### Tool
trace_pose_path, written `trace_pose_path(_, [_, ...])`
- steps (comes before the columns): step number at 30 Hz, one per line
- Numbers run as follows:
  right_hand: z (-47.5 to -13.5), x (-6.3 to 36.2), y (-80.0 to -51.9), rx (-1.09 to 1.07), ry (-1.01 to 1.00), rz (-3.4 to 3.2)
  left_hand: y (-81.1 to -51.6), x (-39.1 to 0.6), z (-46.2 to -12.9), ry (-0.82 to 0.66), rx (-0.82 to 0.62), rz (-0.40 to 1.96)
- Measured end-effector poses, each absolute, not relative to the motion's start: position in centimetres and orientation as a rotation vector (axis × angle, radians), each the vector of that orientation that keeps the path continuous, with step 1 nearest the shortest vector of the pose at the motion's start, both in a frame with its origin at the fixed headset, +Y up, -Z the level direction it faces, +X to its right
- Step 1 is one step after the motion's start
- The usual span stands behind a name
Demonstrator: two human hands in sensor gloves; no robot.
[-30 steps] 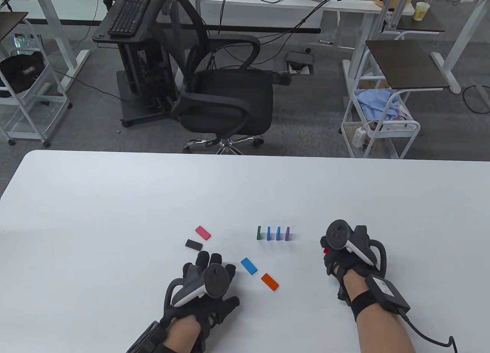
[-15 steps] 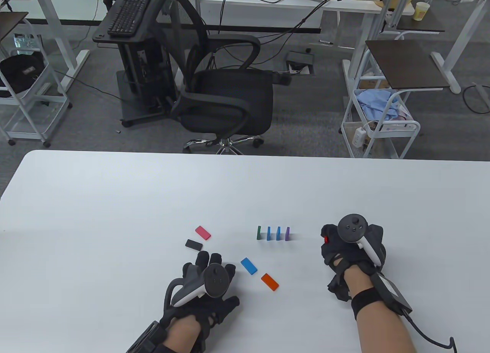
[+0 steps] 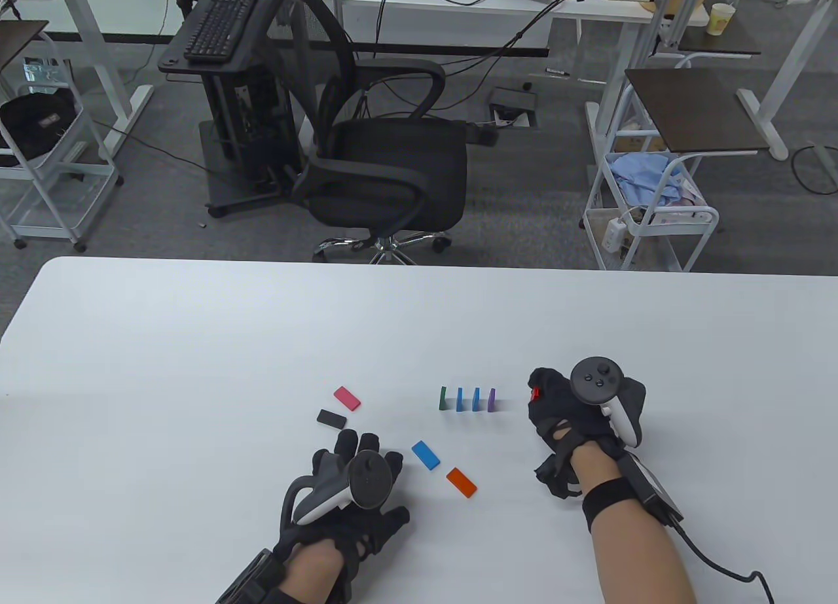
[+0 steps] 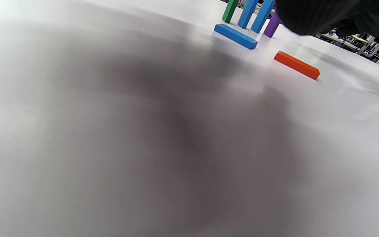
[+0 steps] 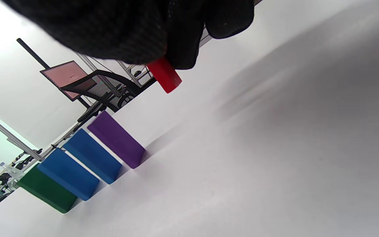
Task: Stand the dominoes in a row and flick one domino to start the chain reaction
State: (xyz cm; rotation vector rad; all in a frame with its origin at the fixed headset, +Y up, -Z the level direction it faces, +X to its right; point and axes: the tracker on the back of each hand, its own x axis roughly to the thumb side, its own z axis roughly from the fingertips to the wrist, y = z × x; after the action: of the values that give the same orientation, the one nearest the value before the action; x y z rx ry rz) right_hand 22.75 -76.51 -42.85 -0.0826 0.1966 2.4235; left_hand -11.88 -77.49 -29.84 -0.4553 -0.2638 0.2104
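Several dominoes stand in a row mid-table: green (image 3: 443,398), two blue (image 3: 459,400) (image 3: 476,399), then purple (image 3: 491,400) at the right end. My right hand (image 3: 543,394) hovers just right of the purple one (image 5: 117,140), pinching a red domino (image 3: 535,392) (image 5: 164,75) above the table. My left hand (image 3: 357,457) rests flat on the table, holding nothing. Lying flat are a pink domino (image 3: 347,398), a black one (image 3: 331,419), a blue one (image 3: 425,454) (image 4: 235,36) and an orange one (image 3: 461,483) (image 4: 296,65).
The white table (image 3: 196,342) stretches wide around the row. Beyond its far edge stand a black office chair (image 3: 386,172) and a white wire cart (image 3: 648,218).
My right hand has carried the red domino left and slightly away from me, closing in on the purple end of the row. The left hand and the loose dominoes have not moved.
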Motion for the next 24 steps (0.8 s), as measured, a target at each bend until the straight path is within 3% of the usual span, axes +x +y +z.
trace_pose_path(24, [-45.0, 20.3, -79.1, -0.005, 0.293, 2.411, -77.5, -11.8, -29.8, -0.264, -0.461, 0.2])
